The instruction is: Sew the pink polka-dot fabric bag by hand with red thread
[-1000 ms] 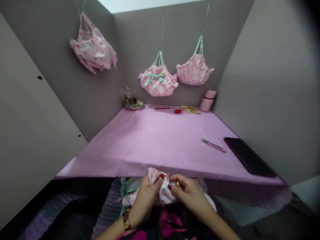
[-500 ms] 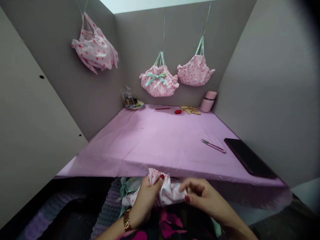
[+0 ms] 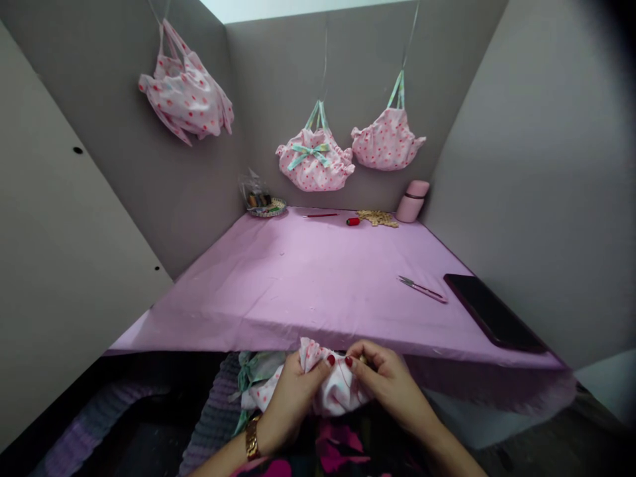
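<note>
A gathered piece of white-and-pink dotted fabric (image 3: 340,395) lies over my lap, just below the table's front edge. My left hand (image 3: 295,391) grips it, the thumb pressed on a bunched fold that sticks up. Close beside that thumb, the fingers of my right hand (image 3: 382,374) are pinched together at the cloth; whatever sits between them is too small or hidden to make out. A thin reddish line, perhaps thread, crosses the fabric near the right fingertips. Green ties (image 3: 248,374) and more dotted cloth hang out to the left of my left hand.
On the pink-covered table (image 3: 298,278) lie thread snips (image 3: 422,289), a dark tablet-like slab (image 3: 491,311), a red spool (image 3: 352,222), a red pencil-like stick (image 3: 320,215), a beige lacy piece (image 3: 377,218) and a pink flask (image 3: 412,201). Dotted garments (image 3: 318,159) hang above; grey panels enclose the sides.
My right hand has moved left and slightly up, its fingertips now against the fabric beside my left thumb. The left hand keeps its grip on the cloth, nearly unmoved.
</note>
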A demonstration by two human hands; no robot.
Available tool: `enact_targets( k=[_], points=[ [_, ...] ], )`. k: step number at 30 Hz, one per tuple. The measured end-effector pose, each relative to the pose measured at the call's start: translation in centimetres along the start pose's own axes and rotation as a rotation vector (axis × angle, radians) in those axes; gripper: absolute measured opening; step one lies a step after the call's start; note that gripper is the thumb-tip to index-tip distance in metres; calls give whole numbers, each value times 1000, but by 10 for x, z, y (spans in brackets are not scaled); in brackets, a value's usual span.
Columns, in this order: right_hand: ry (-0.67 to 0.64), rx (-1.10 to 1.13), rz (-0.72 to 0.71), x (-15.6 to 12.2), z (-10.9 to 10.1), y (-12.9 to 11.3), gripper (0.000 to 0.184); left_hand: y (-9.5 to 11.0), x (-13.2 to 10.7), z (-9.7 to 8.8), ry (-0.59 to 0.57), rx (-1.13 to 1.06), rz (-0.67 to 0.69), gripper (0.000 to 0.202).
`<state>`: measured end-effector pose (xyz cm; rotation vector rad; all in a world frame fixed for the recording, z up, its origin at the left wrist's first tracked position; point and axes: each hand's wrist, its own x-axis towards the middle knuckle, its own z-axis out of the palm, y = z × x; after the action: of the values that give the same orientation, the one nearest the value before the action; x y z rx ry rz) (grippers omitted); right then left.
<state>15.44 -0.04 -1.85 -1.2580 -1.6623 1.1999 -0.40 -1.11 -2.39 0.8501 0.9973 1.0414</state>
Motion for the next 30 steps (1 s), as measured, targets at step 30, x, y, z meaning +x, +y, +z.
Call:
enact_targets(
  k=[30],
  points=[
    [26, -298, -167, -13, 3, -19, 25, 3, 1, 1, 20, 46, -3, 17]
  ],
)
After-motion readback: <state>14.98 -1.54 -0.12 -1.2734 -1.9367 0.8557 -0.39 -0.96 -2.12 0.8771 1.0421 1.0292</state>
